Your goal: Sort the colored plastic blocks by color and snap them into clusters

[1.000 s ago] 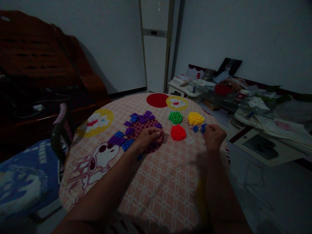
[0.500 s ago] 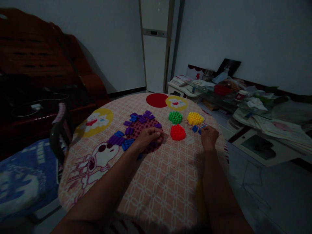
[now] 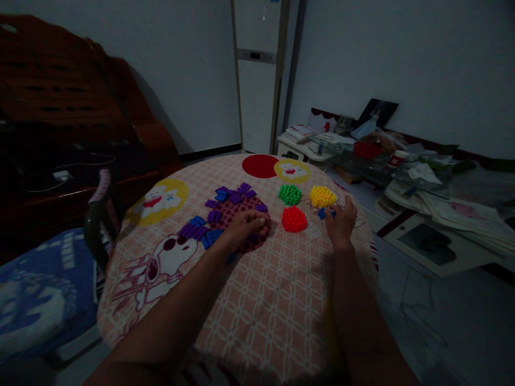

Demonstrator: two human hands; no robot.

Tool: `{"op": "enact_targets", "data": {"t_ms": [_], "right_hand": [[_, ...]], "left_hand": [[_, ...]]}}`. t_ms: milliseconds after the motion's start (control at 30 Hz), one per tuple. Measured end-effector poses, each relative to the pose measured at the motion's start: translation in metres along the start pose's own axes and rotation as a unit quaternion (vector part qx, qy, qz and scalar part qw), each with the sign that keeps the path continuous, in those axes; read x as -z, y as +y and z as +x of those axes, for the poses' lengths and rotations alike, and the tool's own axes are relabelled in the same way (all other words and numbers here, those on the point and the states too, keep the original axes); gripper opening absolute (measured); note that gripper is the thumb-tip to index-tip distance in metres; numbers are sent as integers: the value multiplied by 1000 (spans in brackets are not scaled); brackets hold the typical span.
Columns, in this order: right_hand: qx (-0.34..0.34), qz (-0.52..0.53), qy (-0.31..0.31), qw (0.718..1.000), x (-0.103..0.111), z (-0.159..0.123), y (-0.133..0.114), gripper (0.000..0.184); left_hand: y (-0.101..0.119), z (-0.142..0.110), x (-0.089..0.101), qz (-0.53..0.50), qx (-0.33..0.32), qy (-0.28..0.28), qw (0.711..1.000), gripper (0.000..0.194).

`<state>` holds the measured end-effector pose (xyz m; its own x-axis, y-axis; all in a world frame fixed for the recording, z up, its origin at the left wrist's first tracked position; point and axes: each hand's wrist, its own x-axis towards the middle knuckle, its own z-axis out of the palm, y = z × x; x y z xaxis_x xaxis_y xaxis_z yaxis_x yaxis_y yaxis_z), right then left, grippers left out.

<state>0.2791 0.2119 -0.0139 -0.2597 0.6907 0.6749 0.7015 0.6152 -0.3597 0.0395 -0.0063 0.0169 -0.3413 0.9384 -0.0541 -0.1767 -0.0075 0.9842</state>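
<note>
My left hand (image 3: 246,226) rests on the near right part of a dark red checked circle (image 3: 231,214) on the tablecloth. Its fingers are curled together, and whatever they may hold is hidden. Around the circle's left and far edges lie purple tube-shaped pieces (image 3: 193,231) and blue ones (image 3: 211,238), several in small rows. At the right side of the table, my right hand (image 3: 341,221) has its fingers apart, with one fingertip by small blue pieces (image 3: 321,213). Just beyond them sits a yellow cluster of knobbly beads (image 3: 322,197). A red cluster (image 3: 294,219) and a green cluster (image 3: 290,194) stand between the hands.
The round table has a pink patterned cloth (image 3: 257,300). A chair with a blue cushion (image 3: 44,289) stands at the left, before a dark wooden sofa (image 3: 52,91). On the right is a glass-topped cabinet (image 3: 362,161) piled with papers, bags and a cup (image 3: 397,157).
My right hand has shifted slightly left and its fingers have spread from a closed pinch beside the blue pieces. My left hand stays in place.
</note>
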Motion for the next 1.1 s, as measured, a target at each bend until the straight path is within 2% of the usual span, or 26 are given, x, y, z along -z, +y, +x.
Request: {"op": "enact_targets", "data": {"t_ms": [167, 267, 333, 433, 500, 567, 633, 800, 900, 1100], "right_hand": [[11, 1, -25, 1000, -6, -1, -1, 11], [1, 32, -10, 999, -2, 1, 0, 8], [-17, 62, 28, 998, 6, 2, 1, 12], [-65, 89, 118, 987, 19, 4, 6, 17], [-108, 82, 172, 976, 27, 5, 10, 17], [-148, 60, 193, 968, 32, 6, 14, 15], [-183, 28, 173, 967, 36, 6, 18, 14], [-260, -48, 74, 962, 40, 5, 21, 12], [-254, -58, 30, 965, 40, 4, 19, 12], [-228, -47, -15, 973, 35, 3, 18, 15]], "left_hand": [[-1, 1, 1, 1, -3, 1, 1000, 44], [0, 2, 1, 0, -4, -2, 1000, 45], [1, 2, 2, -1, -4, -3, 1000, 45], [1, 2, 1, 0, -7, -1, 1000, 45], [1, 1, 1, 4, -10, -1, 1000, 45], [1, 0, 0, 8, -11, 0, 1000, 45], [2, 0, 0, 10, -9, -1, 1000, 44], [2, -1, 1, 20, -11, -3, 1000, 45], [2, -1, 1, 21, -9, 4, 1000, 45], [1, -1, 1, 16, -3, 0, 1000, 45]]}}
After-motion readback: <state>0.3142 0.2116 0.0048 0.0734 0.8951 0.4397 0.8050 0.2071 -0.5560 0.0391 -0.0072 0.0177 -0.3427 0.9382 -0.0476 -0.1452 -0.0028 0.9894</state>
